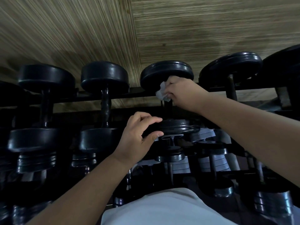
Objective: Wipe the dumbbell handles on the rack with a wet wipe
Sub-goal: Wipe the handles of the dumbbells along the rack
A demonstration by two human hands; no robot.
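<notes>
Black dumbbells lie in a row on the top tier of a black rack. My right hand grips a crumpled white wet wipe against the far end of the middle dumbbell's handle, just under its far head. My left hand curls round the left edge of that dumbbell's near head, with the thumb under it and the fingers over it. Most of the handle is hidden by my right hand and the wipe.
Two more dumbbells lie to the left and another to the right on the same tier. Lower tiers hold several smaller dumbbells. A wood-grain wall stands close behind the rack.
</notes>
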